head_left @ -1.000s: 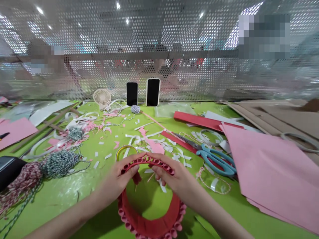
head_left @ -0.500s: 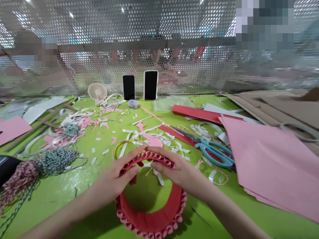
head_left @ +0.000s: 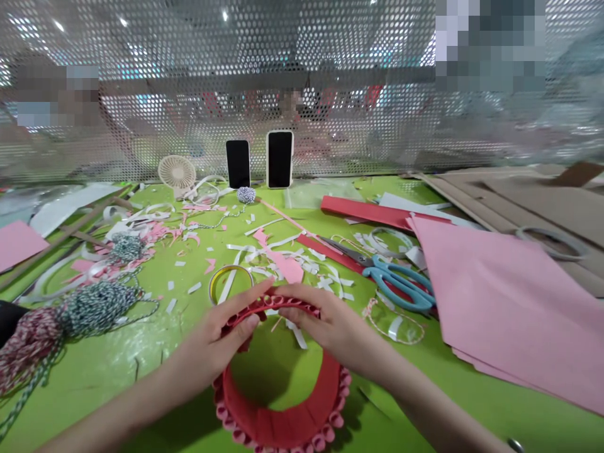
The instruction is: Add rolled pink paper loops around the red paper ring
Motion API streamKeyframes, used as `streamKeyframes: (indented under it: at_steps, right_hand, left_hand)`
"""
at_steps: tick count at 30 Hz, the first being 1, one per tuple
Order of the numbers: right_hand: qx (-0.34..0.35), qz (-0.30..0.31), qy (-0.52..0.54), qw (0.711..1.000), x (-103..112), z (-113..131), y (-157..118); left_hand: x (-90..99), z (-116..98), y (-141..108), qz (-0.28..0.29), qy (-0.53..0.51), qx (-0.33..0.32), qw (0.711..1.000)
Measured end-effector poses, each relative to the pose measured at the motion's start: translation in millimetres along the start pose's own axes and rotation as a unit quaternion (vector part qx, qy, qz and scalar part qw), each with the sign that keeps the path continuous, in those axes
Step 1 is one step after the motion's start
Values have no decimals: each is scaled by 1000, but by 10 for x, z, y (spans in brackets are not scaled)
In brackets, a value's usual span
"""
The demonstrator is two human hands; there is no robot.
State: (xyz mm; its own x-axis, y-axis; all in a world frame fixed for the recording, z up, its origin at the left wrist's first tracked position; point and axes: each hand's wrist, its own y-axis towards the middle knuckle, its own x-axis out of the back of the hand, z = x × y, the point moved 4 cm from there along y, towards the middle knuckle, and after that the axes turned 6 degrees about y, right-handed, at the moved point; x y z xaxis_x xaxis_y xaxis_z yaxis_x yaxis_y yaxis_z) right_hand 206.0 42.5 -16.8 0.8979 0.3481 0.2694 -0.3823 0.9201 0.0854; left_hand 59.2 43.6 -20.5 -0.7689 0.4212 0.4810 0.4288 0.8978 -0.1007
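A red ring-shaped band point(head_left: 287, 425), trimmed along its outer side with small pink paper curls, is held tilted above the green table. My left hand point(head_left: 226, 333) grips its far rim from the left, thumb on the inner face and fingers over the outside. From the right, my right hand point(head_left: 325, 321) pinches the same far rim in a like way. Fingertips of both hands almost meet at the top of the band. Just beyond the left hand lies a yellow-edged tape roll point(head_left: 214, 286). Blue-handled scissors point(head_left: 401, 283) rest beyond the right hand.
Pink sheets point(head_left: 509, 302) and cardboard point(head_left: 533, 201) cover the right side. Yarn bundles point(head_left: 99, 308) lie at left among paper scraps. Two phones point(head_left: 280, 160) and a small fan point(head_left: 177, 173) stand before a perforated metal screen point(head_left: 349, 138). A red strip point(head_left: 368, 211) lies farther back.
The view has shifted slightly, so the things on the table appear a little to the left. Both hands keep their hold; the band's far rim sits slightly lower and is tilted a bit differently.
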Motion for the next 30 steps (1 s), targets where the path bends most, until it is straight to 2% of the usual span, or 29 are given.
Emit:
streamKeyframes:
  at_steps: [3,8,12,17,22,25,30]
  right_hand:
    - [-20,8,-6,1000,4,-10,8]
    - [-48,-7,-28,998,83,-30,-17]
    - [-37,-33,-21,999,101,-23,-20]
    - [-26,-13,-24,999,30,20,-6]
    - [3,10,-22,1000,-12,49,-14]
    - [26,20,-27,999,-30,53,-20]
    - [10,26,-32,999,-31,10,-9]
  left_hand:
    - [-3,19,7,-8,-16,8,1000]
    - [30,36,8,-70,-35,9,997]
    - [36,-10,21,-18,-65,10,998]
    - [38,-40,9,25,-90,18,995]
    - [8,-3,-39,-1,-86,-3,996]
    - [-6,6,-52,2,-79,2,997]
    - [-3,7,-33,-13,-104,10,994]
